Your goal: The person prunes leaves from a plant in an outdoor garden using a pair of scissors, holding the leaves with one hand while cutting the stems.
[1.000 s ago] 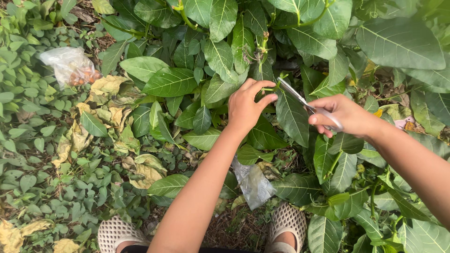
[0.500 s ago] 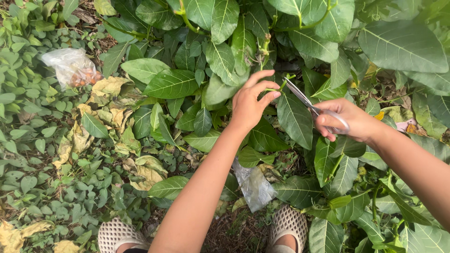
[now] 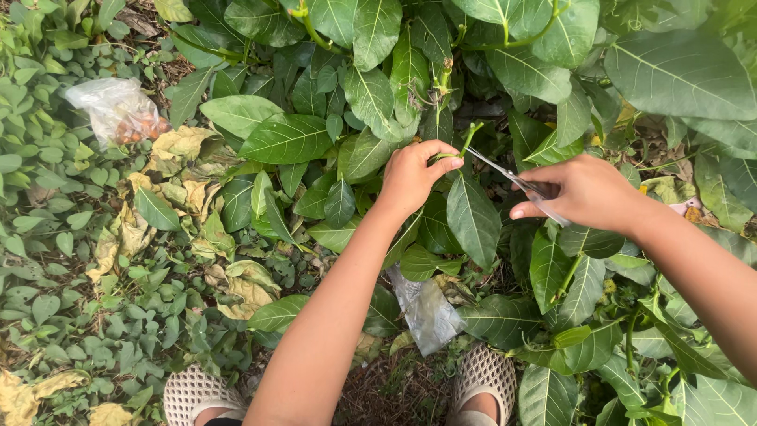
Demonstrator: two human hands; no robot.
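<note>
Leafy ground cover is spreading everywhere, with a clear plastic bag (image 3: 118,110) lying at far left. My left hand (image 3: 412,177) is pinching a thin green stem (image 3: 465,142) that is rising up and away from it. My right hand (image 3: 583,193) is gripping scissors (image 3: 512,180), blades lying crosswise, tips pointing left at that stem just beside my left fingertips.
</note>
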